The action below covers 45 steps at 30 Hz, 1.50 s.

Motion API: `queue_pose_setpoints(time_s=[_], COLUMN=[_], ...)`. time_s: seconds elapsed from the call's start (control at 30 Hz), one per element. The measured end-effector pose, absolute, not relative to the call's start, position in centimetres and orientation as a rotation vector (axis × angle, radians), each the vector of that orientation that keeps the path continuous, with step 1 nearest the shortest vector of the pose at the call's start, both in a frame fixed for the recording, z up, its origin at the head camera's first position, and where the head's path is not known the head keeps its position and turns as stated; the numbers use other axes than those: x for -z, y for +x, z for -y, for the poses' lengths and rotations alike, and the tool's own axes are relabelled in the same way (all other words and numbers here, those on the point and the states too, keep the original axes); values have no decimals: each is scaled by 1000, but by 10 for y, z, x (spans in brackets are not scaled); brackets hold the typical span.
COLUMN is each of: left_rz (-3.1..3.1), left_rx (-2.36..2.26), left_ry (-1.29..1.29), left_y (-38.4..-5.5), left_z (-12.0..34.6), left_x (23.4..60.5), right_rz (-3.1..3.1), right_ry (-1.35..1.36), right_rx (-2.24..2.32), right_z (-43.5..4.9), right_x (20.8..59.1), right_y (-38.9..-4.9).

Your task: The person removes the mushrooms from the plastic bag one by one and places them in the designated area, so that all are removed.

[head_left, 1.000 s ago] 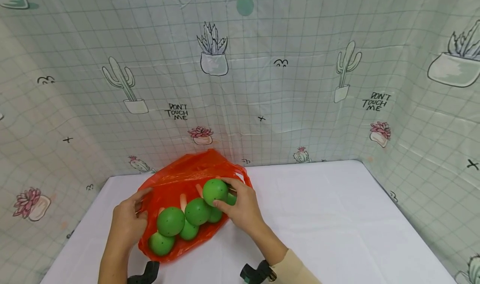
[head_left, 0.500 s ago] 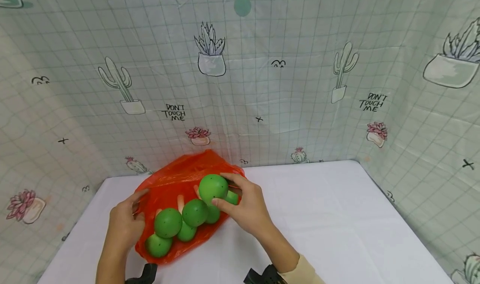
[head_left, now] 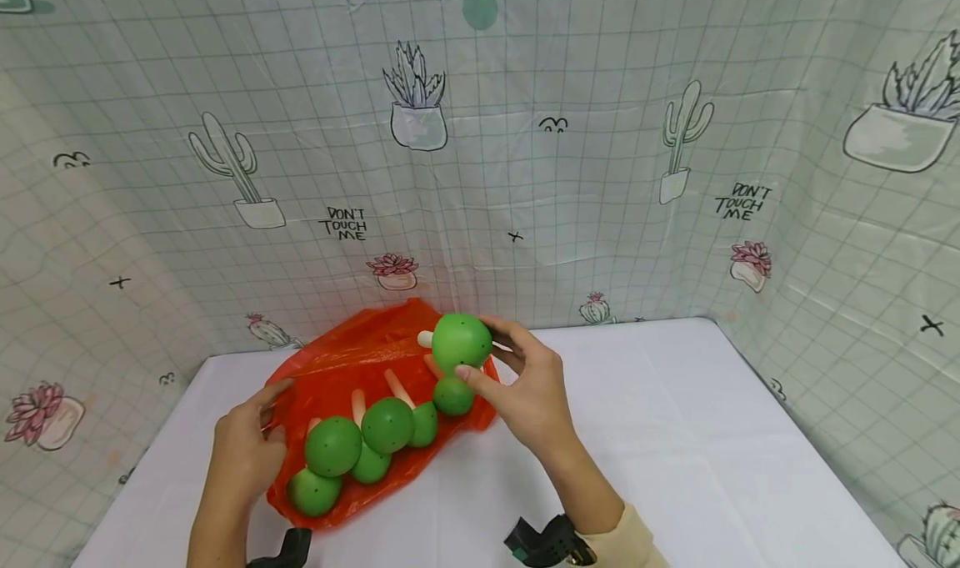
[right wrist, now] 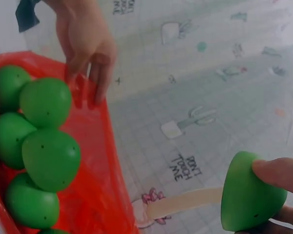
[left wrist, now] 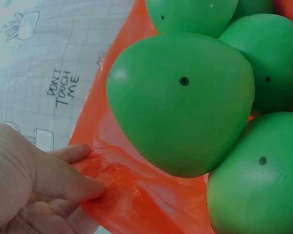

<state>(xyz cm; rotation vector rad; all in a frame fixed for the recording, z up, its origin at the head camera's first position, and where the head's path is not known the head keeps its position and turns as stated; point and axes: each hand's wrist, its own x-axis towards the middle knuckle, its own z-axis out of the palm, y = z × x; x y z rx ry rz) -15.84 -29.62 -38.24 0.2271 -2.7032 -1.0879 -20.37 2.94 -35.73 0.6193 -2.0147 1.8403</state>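
An orange-red plastic bag point(head_left: 393, 326) lies at the left of the table with several green mushroom-shaped toys point(head_left: 333, 446) in it. They have rounded caps with small dark dots and pale stick stems. My left hand point(head_left: 243, 447) pinches the bag's left edge between thumb and fingers, which the left wrist view shows close up beside the green caps point(left wrist: 180, 102). With thumb and fingers on its cap, my right hand point(head_left: 532, 384) holds one green mushroom toy point(head_left: 461, 341) above the bag's right end. Its pale stem point(right wrist: 185, 202) points left, away from the palm.
The white-covered table point(head_left: 637, 434) extends to the right of the bag. Behind and beside it hang grid-patterned cloth walls point(head_left: 510, 176) printed with cacti. Black wrist mounts point(head_left: 551, 543) sit by both forearms.
My right hand has lifted the mushroom toy up and to the right, and its stem has come into sight. The toys left at the bag's right end show more. My left hand stays on the bag.
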Motion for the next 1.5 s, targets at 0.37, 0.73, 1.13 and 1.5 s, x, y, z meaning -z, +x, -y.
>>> queue_pose_setpoints(time_s=[0.37,0.73,1.13,1.5], left_rz=[2705,2716,2730,2732], left_rx=[1108,1082,1060,1050], left_ry=[230,238,227,212], left_y=[-158,-158,-157,-158], left_z=[295,295,295,295], left_x=[382,383,383,382], right_rz=[1983,2204,2306,2549], right_ry=[461,230,172,55], right_rx=[-1723,-1594,-1524,-1334], right_z=[-55,-67,-69,-73], right_x=[371,407,436,437], right_y=[-233,-261,-275,-275])
